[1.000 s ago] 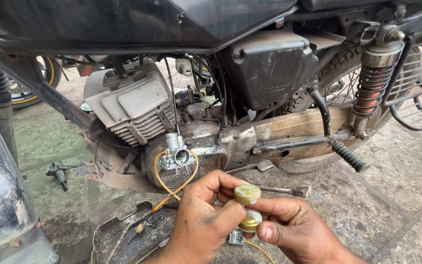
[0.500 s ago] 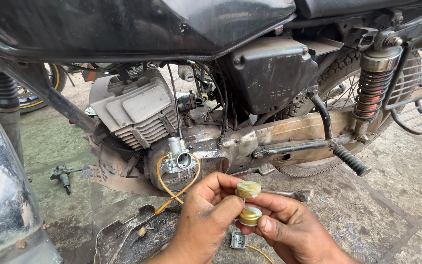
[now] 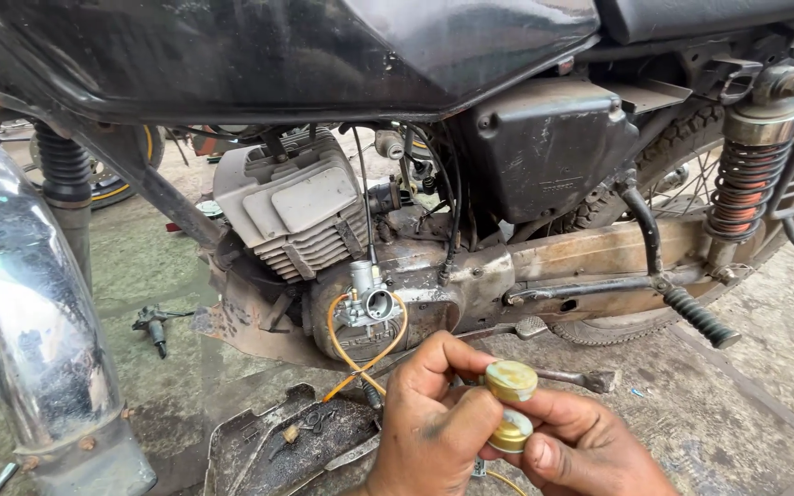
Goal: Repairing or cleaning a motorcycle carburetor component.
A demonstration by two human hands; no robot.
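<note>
Both my hands hold a small brass float with two round yellowish drums (image 3: pixel 511 400) low in the head view. My left hand (image 3: pixel 434 427) pinches it from the left with thumb and fingers. My right hand (image 3: pixel 585 445) supports it from the right and below. Just behind hangs a silver carburettor (image 3: pixel 367 301) with an orange hose (image 3: pixel 360 354) looping under it, against the engine case of a black motorcycle (image 3: pixel 544 156).
A dirty metal tray (image 3: pixel 273 441) with small parts lies on the concrete floor to the left of my hands. A chrome mudguard (image 3: pixel 25 312) fills the left edge. A tool (image 3: pixel 153 323) lies on the floor; a kick lever (image 3: pixel 682 308) juts out at right.
The camera has shifted, so the motorcycle and hands sit further right and lower in view. My hands keep hold of the brass float, turning it slightly.
</note>
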